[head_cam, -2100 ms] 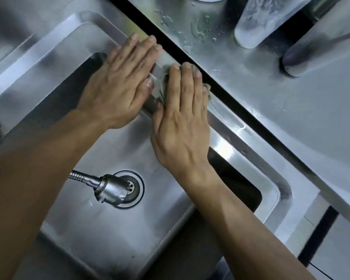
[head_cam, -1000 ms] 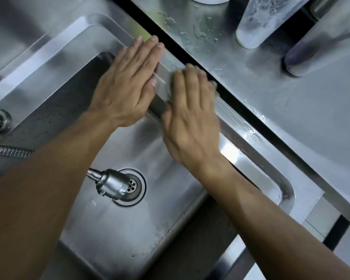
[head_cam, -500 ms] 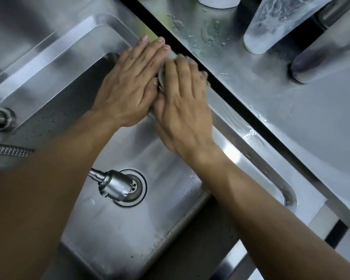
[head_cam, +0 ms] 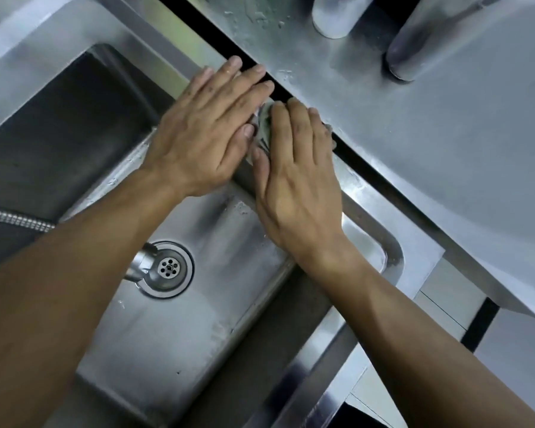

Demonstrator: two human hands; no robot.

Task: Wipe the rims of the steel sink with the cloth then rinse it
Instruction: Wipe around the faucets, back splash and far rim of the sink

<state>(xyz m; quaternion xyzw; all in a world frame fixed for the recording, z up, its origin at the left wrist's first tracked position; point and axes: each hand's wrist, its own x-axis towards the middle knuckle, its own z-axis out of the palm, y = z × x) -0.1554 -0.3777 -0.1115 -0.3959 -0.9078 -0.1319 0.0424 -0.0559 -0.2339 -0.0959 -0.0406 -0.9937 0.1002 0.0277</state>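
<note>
My right hand [head_cam: 297, 180] flat on the cloth [head_cam: 264, 125], fingers straight, pressing it onto the sink's far rim [head_cam: 365, 211], my left hand [head_cam: 204, 131] flat just beside it, fingers together, spray head [head_cam: 142, 264] over the drain [head_cam: 169, 268]

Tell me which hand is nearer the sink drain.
Left. The left hand lies flat on the sink's far rim, up and right of the drain; the right hand, pressing the cloth, sits farther right.

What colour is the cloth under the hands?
The cloth looks pale grey-green with darker folds, peeking between both hands in the head view.
</note>
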